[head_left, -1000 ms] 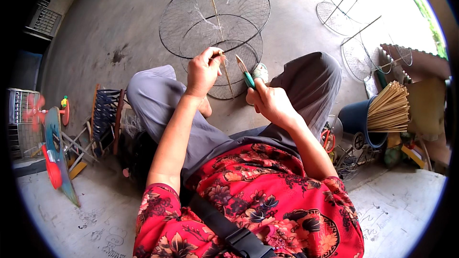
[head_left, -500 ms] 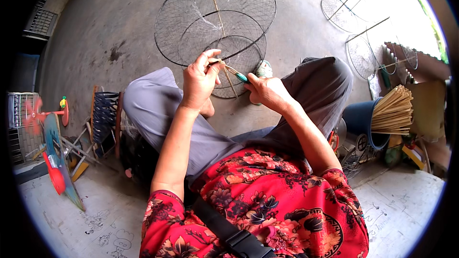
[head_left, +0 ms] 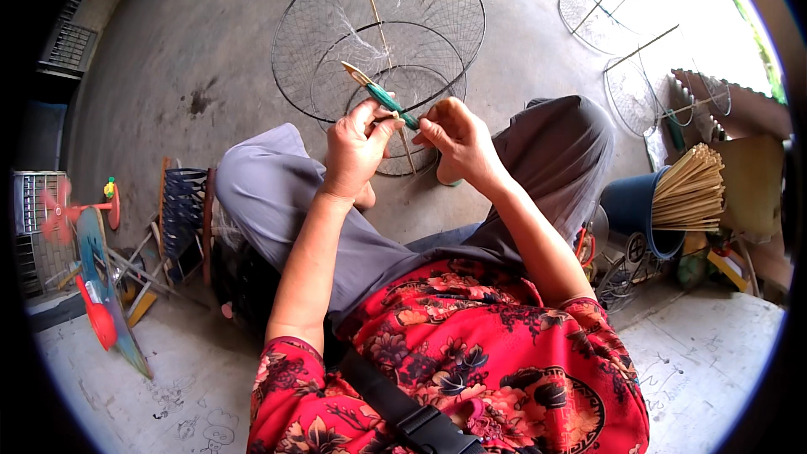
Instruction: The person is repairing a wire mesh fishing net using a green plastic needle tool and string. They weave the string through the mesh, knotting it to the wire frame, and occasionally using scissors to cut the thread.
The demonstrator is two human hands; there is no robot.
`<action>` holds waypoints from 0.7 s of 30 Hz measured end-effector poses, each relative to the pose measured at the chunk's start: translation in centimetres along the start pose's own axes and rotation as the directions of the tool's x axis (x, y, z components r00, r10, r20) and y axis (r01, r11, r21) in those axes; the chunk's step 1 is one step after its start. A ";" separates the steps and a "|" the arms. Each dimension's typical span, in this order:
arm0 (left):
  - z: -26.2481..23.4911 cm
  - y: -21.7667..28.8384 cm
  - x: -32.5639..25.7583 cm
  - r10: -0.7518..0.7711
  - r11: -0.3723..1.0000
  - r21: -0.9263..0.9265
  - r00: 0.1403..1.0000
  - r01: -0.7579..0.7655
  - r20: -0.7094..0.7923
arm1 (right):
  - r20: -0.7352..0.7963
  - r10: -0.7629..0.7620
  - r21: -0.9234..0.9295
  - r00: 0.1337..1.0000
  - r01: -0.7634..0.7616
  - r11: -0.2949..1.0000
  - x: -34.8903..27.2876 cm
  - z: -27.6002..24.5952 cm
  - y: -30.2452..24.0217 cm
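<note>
A round wire-hoop net trap point(head_left: 378, 25) with fine mesh and a bamboo stick across it stands on the concrete floor between my knees. My left hand point(head_left: 357, 147) pinches the near rim of the trap's smaller hoop and the mesh there. My right hand point(head_left: 454, 139) grips the lower end of a green netting needle point(head_left: 380, 94) with a pale tip, which points up and left across the hoop. Both hands are close together, fingers nearly touching. The thread on the needle is too fine to follow.
More wire hoops with sticks point(head_left: 626, 25) lie on the floor at the far right. A blue bucket point(head_left: 632, 212) holds a bundle of bamboo sticks point(head_left: 691, 189) by my right knee. A folded stool point(head_left: 181, 214) and a small red fan point(head_left: 88, 282) stand at my left.
My right hand has come in toward the left hand and turned the green needle so it now points up and left over the hoop. My view has shifted slightly.
</note>
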State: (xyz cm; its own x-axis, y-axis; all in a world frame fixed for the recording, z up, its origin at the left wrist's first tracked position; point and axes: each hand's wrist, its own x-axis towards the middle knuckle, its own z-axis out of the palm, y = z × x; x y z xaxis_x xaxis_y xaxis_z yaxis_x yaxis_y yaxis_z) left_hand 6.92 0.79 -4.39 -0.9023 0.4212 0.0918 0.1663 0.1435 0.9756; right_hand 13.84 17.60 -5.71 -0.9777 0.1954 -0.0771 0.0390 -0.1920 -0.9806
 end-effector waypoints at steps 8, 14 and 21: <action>-0.5 -2.6 0.4 0.534 0.734 0.494 0.846 -0.467 0.007 | 0.589 -0.463 -0.791 0.662 0.590 -0.162 0.6 6.4 -7.3; -0.4 -3.3 -0.1 0.230 0.972 0.050 0.973 -0.231 0.014 | 0.399 -0.509 -0.726 0.763 0.602 0.332 -0.4 5.8 -5.2; 0.7 -2.1 0.6 0.021 0.992 -0.126 1.000 -0.022 -0.005 | 0.613 -0.686 -0.565 0.392 0.824 -0.034 -1.5 7.4 -7.1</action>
State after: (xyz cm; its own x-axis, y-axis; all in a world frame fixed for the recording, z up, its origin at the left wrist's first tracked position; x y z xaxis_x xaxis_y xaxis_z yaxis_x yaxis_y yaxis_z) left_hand 6.30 1.41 -6.56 -0.9008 0.4192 0.1136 0.1342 0.0200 0.9907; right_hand 13.53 11.58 2.70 -0.5368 -0.3814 0.7526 -0.6903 0.7114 -0.1318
